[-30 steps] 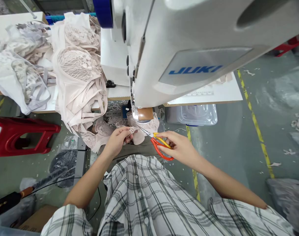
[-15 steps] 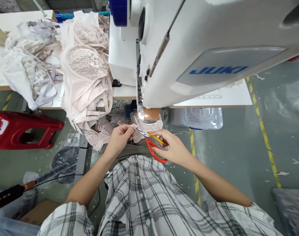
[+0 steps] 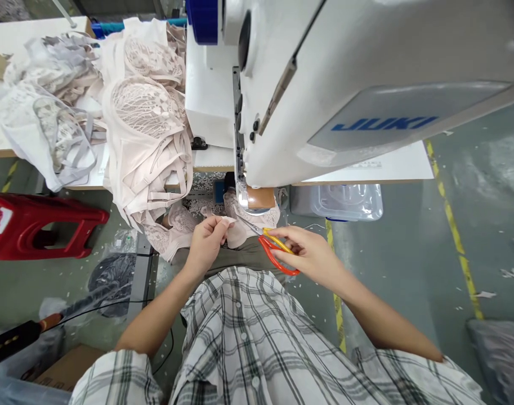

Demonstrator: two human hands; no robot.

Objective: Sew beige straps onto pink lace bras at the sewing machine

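Blue letters (image 3: 384, 124) on the white sewing machine (image 3: 320, 62) read JUKI. The left hand (image 3: 206, 243) pinches pale fabric (image 3: 237, 234). The right hand (image 3: 311, 252) grips red-and-yellow-handled scissors (image 3: 263, 233)

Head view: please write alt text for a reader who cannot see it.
A person's right hand holds scissors near pale fabric pinched in the left hand, before a white JUKI sewing machine. Bras lie piled at left, near a red stool.

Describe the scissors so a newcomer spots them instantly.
Find the big white JUKI machine. Just below its lower end, above the plaid shirt in the picture, the right hand holds the scissors. One orange-red handle and one yellow handle set them apart from the pale fabric beside them.
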